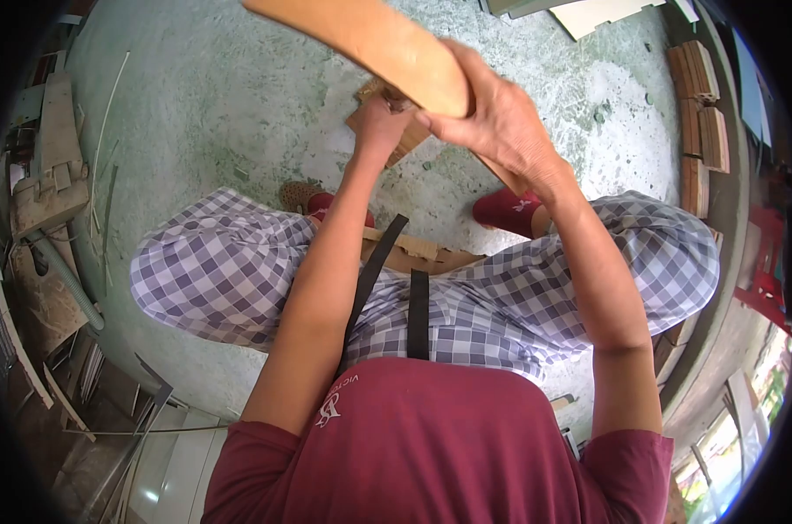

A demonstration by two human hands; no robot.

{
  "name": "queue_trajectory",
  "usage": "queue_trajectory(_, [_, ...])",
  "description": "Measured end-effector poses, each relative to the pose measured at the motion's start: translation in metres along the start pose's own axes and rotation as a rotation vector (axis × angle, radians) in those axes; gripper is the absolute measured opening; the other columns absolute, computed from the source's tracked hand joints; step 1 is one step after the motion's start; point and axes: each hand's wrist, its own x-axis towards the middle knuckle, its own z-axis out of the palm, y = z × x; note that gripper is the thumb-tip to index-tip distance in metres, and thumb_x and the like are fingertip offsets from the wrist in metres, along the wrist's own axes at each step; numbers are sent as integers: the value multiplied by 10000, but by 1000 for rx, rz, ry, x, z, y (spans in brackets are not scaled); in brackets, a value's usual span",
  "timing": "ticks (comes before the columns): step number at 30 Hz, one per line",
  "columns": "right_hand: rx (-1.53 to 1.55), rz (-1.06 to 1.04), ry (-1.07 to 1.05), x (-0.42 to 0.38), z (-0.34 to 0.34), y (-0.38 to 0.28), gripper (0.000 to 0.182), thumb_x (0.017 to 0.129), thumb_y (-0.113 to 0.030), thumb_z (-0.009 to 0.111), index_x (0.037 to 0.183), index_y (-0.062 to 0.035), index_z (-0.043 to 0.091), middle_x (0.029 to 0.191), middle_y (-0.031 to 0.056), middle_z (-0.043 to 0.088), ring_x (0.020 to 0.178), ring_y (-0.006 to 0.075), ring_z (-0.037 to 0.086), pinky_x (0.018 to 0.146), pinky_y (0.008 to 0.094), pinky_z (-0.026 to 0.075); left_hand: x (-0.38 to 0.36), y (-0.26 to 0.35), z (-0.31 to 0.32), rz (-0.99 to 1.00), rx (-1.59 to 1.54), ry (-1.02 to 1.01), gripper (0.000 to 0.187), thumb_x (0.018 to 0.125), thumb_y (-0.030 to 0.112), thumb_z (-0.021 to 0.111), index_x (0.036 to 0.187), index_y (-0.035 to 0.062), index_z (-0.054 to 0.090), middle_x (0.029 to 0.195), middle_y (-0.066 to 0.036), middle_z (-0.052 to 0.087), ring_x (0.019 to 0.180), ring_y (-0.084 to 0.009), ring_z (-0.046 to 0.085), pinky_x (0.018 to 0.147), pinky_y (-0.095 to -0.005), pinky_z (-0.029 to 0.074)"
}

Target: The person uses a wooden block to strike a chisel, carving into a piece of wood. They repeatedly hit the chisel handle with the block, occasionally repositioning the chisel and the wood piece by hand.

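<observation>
My right hand (505, 131) is wrapped round the near end of a smooth, curved wooden piece (361, 35), thumb on the near side. The piece is raised above the floor and runs up to the left, out of the top of the view. Just below its underside, my left hand (385, 127) is closed with the fingers bent in. What it grips is mostly hidden; something small and dark shows at the fingers. Behind both hands lies a brown, wood-coloured piece (406, 147), partly covered by them.
I sit low, knees apart, over a worn greenish floor (238, 113). Wooden blocks (697, 131) are stacked along the right wall. A dusty machine (51, 201) with a hose (68, 279) and scrap strips stand at left. A pale board (601, 16) lies at the top.
</observation>
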Motion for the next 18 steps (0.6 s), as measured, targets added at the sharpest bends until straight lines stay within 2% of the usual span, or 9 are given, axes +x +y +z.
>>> queue_trajectory(3, [79,-125,123,-1,-5,-11,752,712,-424,725,1339,-153,412,1072,191,640,963,314,650,879,416,527,5,-6,-2,21,78,-40,479,725,273,757,1034,-44,575,960,-189,649,901,-283,633,772,-364,488])
queue_trajectory(5, [51,-168,124,-1,11,12,758,709,-429,727,1337,-142,412,1079,192,636,965,295,653,861,400,529,6,-13,2,122,129,21,483,724,261,753,1075,-23,578,982,-188,653,928,-308,632,782,-374,489])
queue_trajectory(7, [-275,48,-160,0,20,25,757,718,-435,718,1340,-135,409,1082,190,635,956,275,658,853,394,538,0,0,3,125,11,67,492,731,255,745,1105,-17,576,1021,-194,649,973,-334,620,805,-386,486])
queue_trajectory(8, [-298,32,-142,3,19,22,761,721,-444,708,1346,-136,402,1076,195,636,959,268,660,851,396,543,-1,4,1,60,55,5,496,738,253,737,1110,-31,572,1061,-213,634,1014,-337,606,821,-391,479])
queue_trajectory(12, [-2,-2,34,1,5,6,783,713,-436,707,1355,-120,387,1108,206,626,993,318,644,879,411,532,-7,8,1,-11,132,13,495,729,266,747,1080,-37,575,1033,-218,634,968,-339,616,800,-406,483])
queue_trajectory(15, [0,-115,98,-8,-3,4,788,716,-434,707,1359,-115,383,1125,216,617,1008,326,636,899,415,519,-1,-1,6,104,145,26,477,727,265,747,1062,-31,583,985,-202,646,924,-338,625,788,-405,487])
queue_trajectory(16, [-5,-152,85,-13,9,26,791,717,-431,707,1363,-114,377,1129,221,612,1023,314,631,908,405,512,1,-5,7,83,77,35,442,725,247,746,1042,-23,599,952,-185,657,897,-327,635,778,-400,490])
queue_trajectory(17, [-10,-160,93,-18,18,39,791,717,-431,707,1363,-114,377,1129,221,612,1023,314,631,908,405,512,-3,3,7,41,78,85,394,725,220,744,1012,-15,612,924,-173,666,876,-312,644,765,-388,494])
queue_trajectory(18, [-107,-59,27,-17,22,44,771,713,-443,704,1353,-147,392,1116,199,616,988,331,631,877,416,515,-4,4,5,38,44,64,383,726,213,745,1003,-15,611,922,-174,667,877,-312,644,760,-383,493])
